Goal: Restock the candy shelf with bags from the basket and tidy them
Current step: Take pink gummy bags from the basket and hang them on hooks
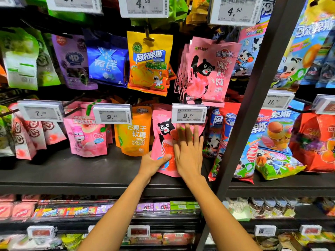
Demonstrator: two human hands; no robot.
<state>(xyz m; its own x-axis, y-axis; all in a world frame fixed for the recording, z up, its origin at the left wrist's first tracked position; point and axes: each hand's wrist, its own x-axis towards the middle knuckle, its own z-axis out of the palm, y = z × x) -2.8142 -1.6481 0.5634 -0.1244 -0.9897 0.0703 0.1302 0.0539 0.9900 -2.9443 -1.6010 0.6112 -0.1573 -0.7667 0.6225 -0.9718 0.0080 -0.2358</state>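
A pink candy bag with a black bear (pixel 162 140) stands on the dark middle shelf (pixel 90 171), under a 9.90 price tag (pixel 189 113). My left hand (pixel 154 163) grips its lower left corner, thumb across the front. My right hand (pixel 189 151) lies flat on the bag's right side, fingers spread and pointing up. More of the same pink bear bags (pixel 208 69) hang on a peg above. The basket is not in view.
An orange mango gummy bag (pixel 135 134) stands just left of the held bag, and pink bags (pixel 87 136) sit further left. A dark upright post (pixel 253 98) slants close on the right, with blue and red bags (pixel 223 134) behind it. Lower shelves hold small boxes and jars.
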